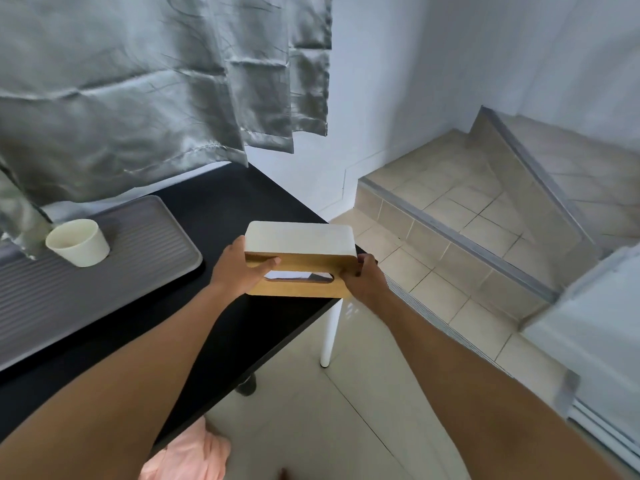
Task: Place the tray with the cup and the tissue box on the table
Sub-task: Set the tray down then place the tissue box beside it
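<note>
A white tissue box (300, 237) with a wooden slotted lid facing me is tipped on its side at the right corner of the black table (221, 216). My left hand (242, 268) grips its left end, thumb across the wooden lid. My right hand (360, 277) holds its right end. A grey ribbed tray (138, 258) lies on the table to the left. A cream paper cup (78, 242) stands upright on the tray near its far edge.
A grey curtain (145, 84) hangs over the table's back edge and brushes the tray's left side. A white table leg (330, 330) stands at the corner. Tiled steps (450, 216) rise to the right. Pink cloth (187, 455) lies on the floor below.
</note>
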`<move>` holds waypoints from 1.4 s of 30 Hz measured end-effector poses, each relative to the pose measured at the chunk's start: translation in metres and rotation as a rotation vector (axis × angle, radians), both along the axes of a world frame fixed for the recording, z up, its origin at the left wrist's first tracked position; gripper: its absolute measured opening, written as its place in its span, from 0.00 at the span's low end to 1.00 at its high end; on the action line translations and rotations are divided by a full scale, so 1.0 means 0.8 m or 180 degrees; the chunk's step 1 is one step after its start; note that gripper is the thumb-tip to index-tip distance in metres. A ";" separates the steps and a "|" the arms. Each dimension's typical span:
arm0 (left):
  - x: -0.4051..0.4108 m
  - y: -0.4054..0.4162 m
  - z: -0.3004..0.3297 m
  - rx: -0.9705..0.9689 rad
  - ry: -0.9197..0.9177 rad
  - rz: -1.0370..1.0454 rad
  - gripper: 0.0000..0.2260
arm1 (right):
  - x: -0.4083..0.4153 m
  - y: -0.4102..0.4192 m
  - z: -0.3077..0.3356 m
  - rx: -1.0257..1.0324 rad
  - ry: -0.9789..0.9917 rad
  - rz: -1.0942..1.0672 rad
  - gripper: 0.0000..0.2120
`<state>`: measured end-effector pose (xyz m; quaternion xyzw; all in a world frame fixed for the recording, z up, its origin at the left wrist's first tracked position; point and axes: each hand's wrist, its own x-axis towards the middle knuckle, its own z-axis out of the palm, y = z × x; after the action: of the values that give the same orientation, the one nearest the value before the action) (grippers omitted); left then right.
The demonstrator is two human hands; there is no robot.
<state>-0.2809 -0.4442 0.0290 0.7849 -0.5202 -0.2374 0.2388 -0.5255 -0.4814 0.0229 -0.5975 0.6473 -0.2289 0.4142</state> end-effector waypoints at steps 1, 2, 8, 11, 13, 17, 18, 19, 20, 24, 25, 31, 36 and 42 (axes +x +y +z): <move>0.002 -0.003 0.001 -0.0033 -0.0049 0.0037 0.34 | 0.001 -0.006 0.001 -0.0023 -0.0008 -0.0052 0.22; 0.004 -0.007 0.003 -0.0080 -0.0095 0.0065 0.35 | 0.003 -0.013 0.004 -0.0034 -0.0039 -0.0105 0.22; 0.019 -0.042 0.017 -0.0239 -0.0447 0.0437 0.41 | 0.027 -0.064 0.019 -0.0203 -0.0026 -0.0196 0.21; 0.028 -0.056 0.024 -0.0203 -0.0447 0.0613 0.41 | 0.040 -0.085 0.026 -0.0251 -0.0038 -0.0181 0.21; 0.033 -0.062 0.026 -0.0118 -0.0392 0.0724 0.43 | 0.049 -0.095 0.029 -0.0287 -0.0080 -0.0173 0.21; 0.034 -0.071 0.029 0.0145 -0.0356 0.1015 0.46 | 0.062 -0.113 0.031 -0.0329 -0.0054 -0.0172 0.20; 0.035 -0.072 0.029 0.0221 -0.0320 0.1069 0.47 | 0.066 -0.119 0.031 -0.0356 -0.0026 -0.0181 0.20; 0.035 -0.072 0.029 0.0312 -0.0239 0.1122 0.47 | 0.069 -0.125 0.031 -0.0371 -0.0035 -0.0214 0.19; 0.036 -0.072 0.027 0.0367 -0.0163 0.1195 0.48 | 0.072 -0.131 0.030 -0.0374 -0.0044 -0.0217 0.19; 0.036 -0.074 0.011 0.0461 0.0151 0.1582 0.49 | 0.084 -0.164 0.025 -0.0341 0.0069 0.0082 0.19; 0.037 -0.075 0.009 0.0461 0.0176 0.1569 0.49 | 0.083 -0.165 0.025 -0.0351 0.0070 0.0055 0.19; 0.033 -0.080 0.010 0.0639 0.0107 0.1635 0.50 | 0.081 -0.185 0.016 -0.0331 0.0162 0.0207 0.18; 0.026 -0.079 0.003 0.0740 0.0207 0.1898 0.47 | 0.089 -0.198 0.009 -0.0314 0.0220 0.0362 0.18; 0.018 -0.082 0.004 0.0684 0.0297 0.1950 0.41 | 0.093 -0.205 0.004 -0.0278 0.0231 0.0428 0.18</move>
<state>-0.2663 -0.5099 0.0322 0.9139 -0.2203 -0.2437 0.2385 -0.4511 -0.6452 0.0257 -0.6650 0.6098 -0.2068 0.3784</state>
